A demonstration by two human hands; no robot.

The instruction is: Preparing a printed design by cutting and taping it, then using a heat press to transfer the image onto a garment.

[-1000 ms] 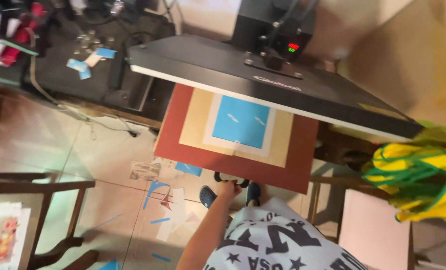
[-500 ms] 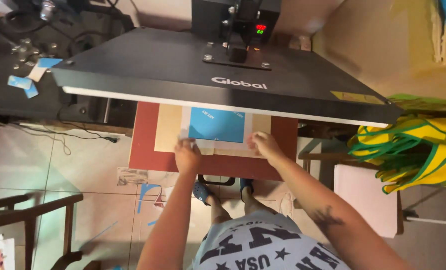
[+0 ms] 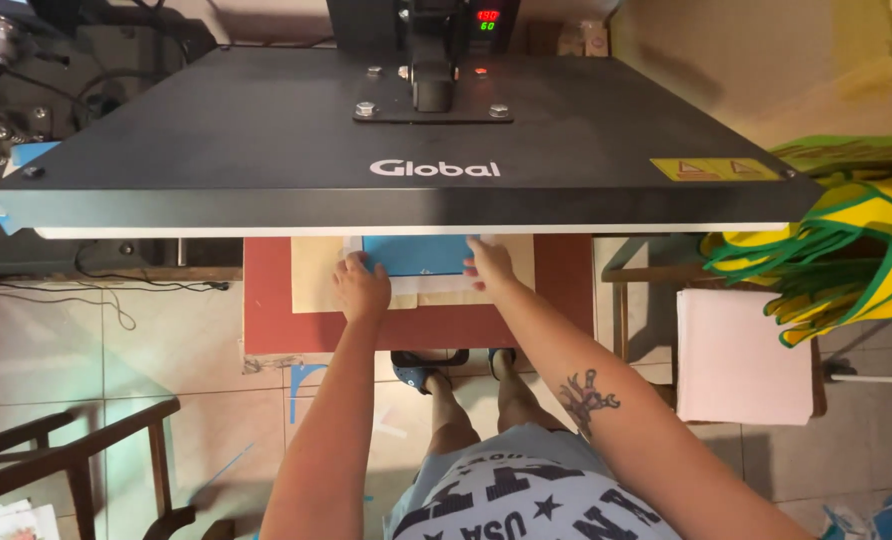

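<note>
1. The heat press, one big black plate, hangs raised over everything else and hides the far part of the work below it.
2. One red pad lies under it, with one tan sheet spread on top.
3. One stack of white sheets sits on a stand to the right, beside one heap of yellow and green cloth.
4. One white sheet lies on the tan sheet, and one blue sheet lies on that, half under the plate's front edge.
5. The left hand rests at the blue sheet's near left corner, fingers curled and close together, pressing down (I cannot tell whether they pinch an edge).
6. The right hand lies flat at the near right corner, fingers together and stretched forward, clamped on nothing.
7. To do this well, I judge both hands should keep even, light pressure and slide the sheet square to the white border, wrists low and clear of the plate above (it is likely hot).
</note>
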